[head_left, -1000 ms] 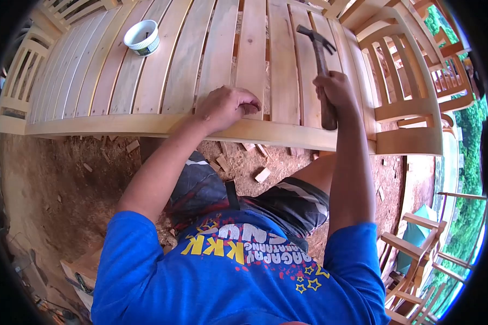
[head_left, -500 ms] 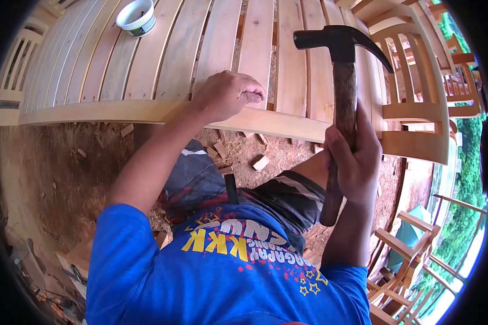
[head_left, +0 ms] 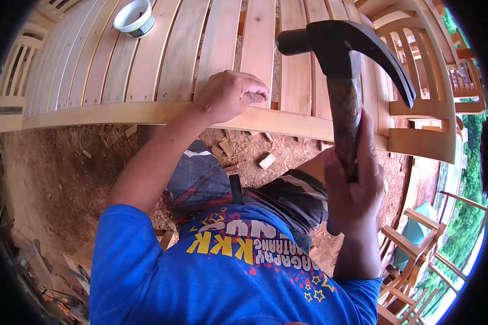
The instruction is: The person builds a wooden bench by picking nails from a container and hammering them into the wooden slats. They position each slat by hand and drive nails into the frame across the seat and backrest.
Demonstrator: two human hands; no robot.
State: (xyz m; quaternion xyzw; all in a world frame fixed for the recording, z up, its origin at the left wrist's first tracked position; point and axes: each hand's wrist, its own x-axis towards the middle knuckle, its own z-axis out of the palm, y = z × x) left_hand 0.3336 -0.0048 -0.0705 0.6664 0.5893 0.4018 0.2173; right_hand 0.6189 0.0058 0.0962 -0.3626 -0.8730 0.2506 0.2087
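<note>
My right hand (head_left: pixel 355 184) is wrapped round the wooden handle of a claw hammer (head_left: pixel 344 92), whose dark metal head is raised over the slats on the right. My left hand (head_left: pixel 232 96) rests at the front rail of the slatted wooden frame (head_left: pixel 162 114), its fingers curled together. What those fingers hold, if anything, is hidden. At the back left, a white ribbed tub (head_left: pixel 134 19) stands on the slats, with something small and dark inside that I cannot make out.
Slatted wooden end panels rise at the left (head_left: pixel 15 81) and right (head_left: pixel 423 81) of the frame. Wood offcuts (head_left: pixel 267 161) and shavings lie on the ground below. Stacked wooden furniture parts (head_left: pixel 417 244) and a green umbrella-like shape are at the lower right.
The hammer has come up closer to the camera, and its head looks larger and tilted. My left hand has stayed almost in place at the rail.
</note>
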